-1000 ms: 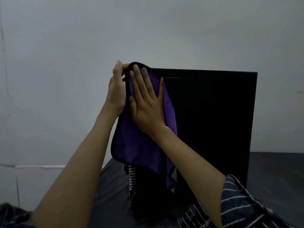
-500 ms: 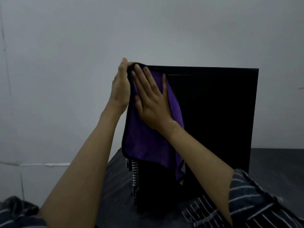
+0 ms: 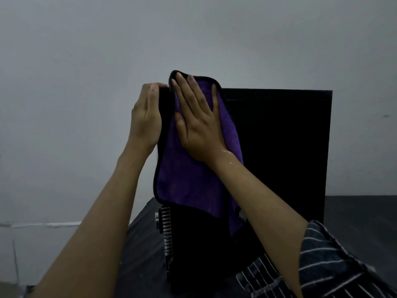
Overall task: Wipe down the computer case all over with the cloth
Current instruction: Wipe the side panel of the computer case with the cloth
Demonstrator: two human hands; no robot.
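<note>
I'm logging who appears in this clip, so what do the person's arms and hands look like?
The left hand and right hand are bare: no gloves, rings or watch show. Both forearms are uncovered. A dark sleeve with thin pale stripes starts near the right elbow, and wet drops glint on the right wrist.

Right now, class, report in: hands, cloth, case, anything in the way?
Right hand open, pressing purple cloth on black computer case. Left hand flat against its upper edge. Nothing seen in the way.

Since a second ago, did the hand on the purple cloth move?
Yes, a little upward: the right hand and the cloth now poke higher above the computer case's top edge.
</note>
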